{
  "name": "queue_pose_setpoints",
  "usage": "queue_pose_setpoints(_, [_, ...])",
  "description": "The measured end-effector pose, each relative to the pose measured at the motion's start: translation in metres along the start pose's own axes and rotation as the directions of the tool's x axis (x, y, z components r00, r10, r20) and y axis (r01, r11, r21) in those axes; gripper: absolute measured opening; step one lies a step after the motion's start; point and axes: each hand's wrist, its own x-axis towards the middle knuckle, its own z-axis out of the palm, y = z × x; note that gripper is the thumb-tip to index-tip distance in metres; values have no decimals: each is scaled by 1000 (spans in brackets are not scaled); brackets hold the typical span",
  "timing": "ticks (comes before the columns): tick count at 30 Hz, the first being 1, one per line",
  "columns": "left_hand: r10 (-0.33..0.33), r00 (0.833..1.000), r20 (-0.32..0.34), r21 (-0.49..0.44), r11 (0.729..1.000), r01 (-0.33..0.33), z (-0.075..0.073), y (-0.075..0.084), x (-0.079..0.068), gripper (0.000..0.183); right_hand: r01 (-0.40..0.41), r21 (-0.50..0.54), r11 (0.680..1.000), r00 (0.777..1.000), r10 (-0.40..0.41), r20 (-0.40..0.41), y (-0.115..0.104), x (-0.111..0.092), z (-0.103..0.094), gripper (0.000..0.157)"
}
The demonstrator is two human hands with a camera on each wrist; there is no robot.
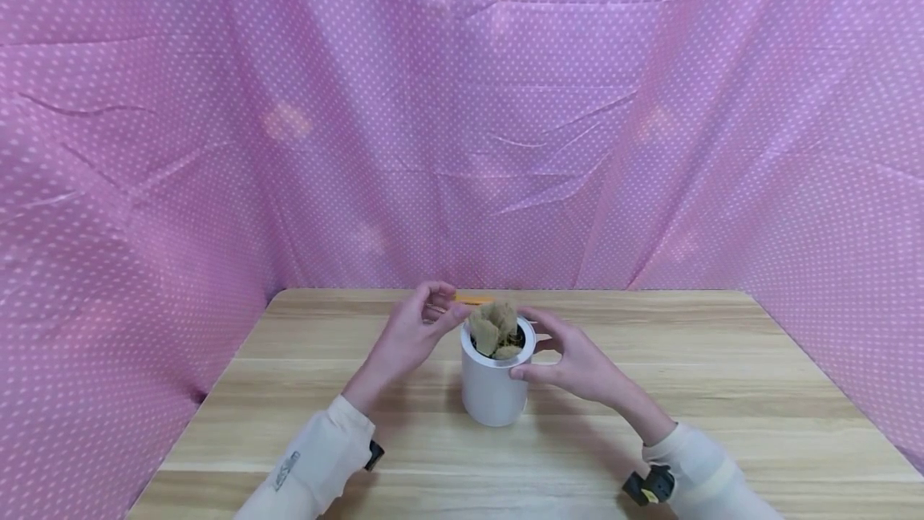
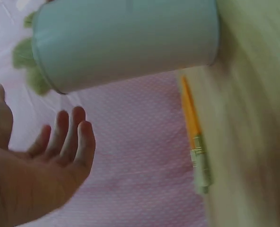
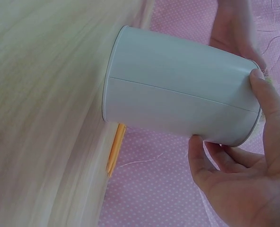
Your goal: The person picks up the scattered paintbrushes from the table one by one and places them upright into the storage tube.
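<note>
A white cylindrical pot [image 1: 494,393] stands upright on the wooden table. Out of its dark opening rise fuzzy tan-green leaves [image 1: 494,321]. My right hand [image 1: 577,359] grips the pot at its upper right, thumb in front near the rim and fingers round the far side; the right wrist view shows the thumb [image 3: 257,74] right at the rim. My left hand [image 1: 413,331] hovers at the pot's upper left, its thumb tip close to the leaves. Its fingers are relaxed and bent, holding nothing, and the left wrist view has them apart from the pot.
Behind the pot lie slim orange-handled tools [image 2: 191,113] with pale ends, partly hidden in the head view. Pink dotted cloth [image 1: 462,103] hangs round the back and sides of the wooden table [image 1: 722,392]. Both forearms reach in from the front edge.
</note>
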Motion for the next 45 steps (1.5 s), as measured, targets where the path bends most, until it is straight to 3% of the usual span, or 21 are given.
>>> queue_pose_setpoints(3, [1,991,136,-51,999,6,-1,-13,0,66,6,7,1000,1000,-6,20,-1,2,0,89])
queue_pose_setpoints(6, [20,967,255,-57,998,-6,0,-22,0,86,-6,3,1000,999,6,50,-2,3,-3,89])
queue_pose_setpoints(11, [47,944,327,-40,999,-36,6,-27,-3,98,-7,-38,999,996,10,86,-8,4,-13,83])
queue_pose_setpoints(16, [47,951,305,-72,997,-26,9,-28,-7,88,20,-46,999,996,-16,89,-15,8,-25,67])
queue_pose_setpoints(24, [-3,964,265,-69,997,22,3,-29,-13,87,-43,-10,999,998,43,49,-17,15,-34,43])
queue_pose_setpoints(32, [-43,972,231,-50,997,56,-14,-45,-26,85,-85,-2,996,996,85,3,-4,20,-31,34])
queue_pose_setpoints(39, [-108,978,177,-50,992,119,-30,-53,-33,88,-70,-46,996,998,70,-2,20,42,-24,33])
queue_pose_setpoints(45, [-137,980,146,-58,987,147,-37,-57,-34,91,-107,-123,987,993,111,30,39,64,-15,38])
